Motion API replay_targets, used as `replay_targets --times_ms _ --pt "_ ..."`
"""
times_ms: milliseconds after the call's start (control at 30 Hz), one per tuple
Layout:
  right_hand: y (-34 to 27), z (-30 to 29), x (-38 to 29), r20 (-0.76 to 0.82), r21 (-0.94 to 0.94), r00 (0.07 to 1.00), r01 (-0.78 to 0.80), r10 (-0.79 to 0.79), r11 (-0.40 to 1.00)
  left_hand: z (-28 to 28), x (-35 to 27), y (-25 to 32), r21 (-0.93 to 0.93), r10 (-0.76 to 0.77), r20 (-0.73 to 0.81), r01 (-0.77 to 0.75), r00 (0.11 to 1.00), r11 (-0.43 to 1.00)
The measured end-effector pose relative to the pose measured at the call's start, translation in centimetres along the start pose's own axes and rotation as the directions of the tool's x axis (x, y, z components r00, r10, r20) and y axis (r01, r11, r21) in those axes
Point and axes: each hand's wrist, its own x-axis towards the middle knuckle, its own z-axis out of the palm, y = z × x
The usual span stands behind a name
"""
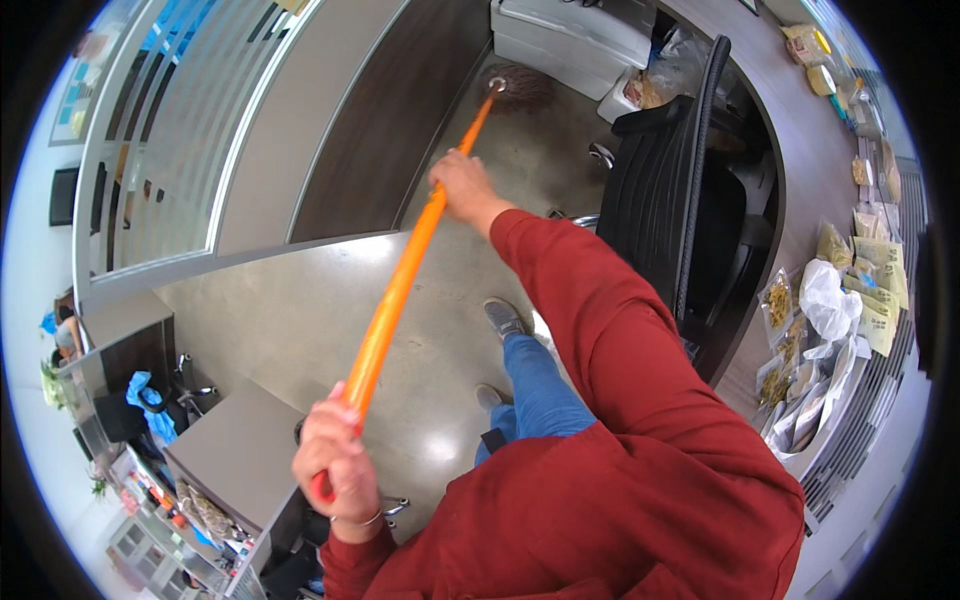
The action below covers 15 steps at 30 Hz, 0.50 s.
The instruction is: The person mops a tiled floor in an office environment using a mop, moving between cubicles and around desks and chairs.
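Note:
A mop with a long orange handle [401, 281] slants from the lower left towards the far floor. My left hand [337, 457] is closed around its near end, just above the red tip, and wears a thin bracelet. Farther along the handle, my right hand [465, 184] grips it with the arm stretched forward. The dark, stringy mop head [525, 88] lies spread on the grey floor [300, 300], close to a dark panel [375, 120] and a white foam box [562, 56].
To the right, a black office chair [652, 195] stands at a curved desk [810, 165] bearing bags, papers and jars. A glazed partition [172, 135] rises at left. Another desk [236, 450] stands lower left. Chair legs stick out near my feet.

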Motion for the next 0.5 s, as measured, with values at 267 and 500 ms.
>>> replay_targets --times_ms 267,500 --pt "-11.2 2.0 -2.1 0.116 0.254 0.986 0.088 -0.121 0.963 -6.0 0.3 9.2 0.176 0.175 -0.059 -0.162 0.983 0.971" --pt "-18.6 2.6 -8.1 0.172 0.383 0.984 -0.021 -0.049 0.923 -11.9 -0.8 14.6 0.025 0.159 0.042 -0.161 0.986 0.987"
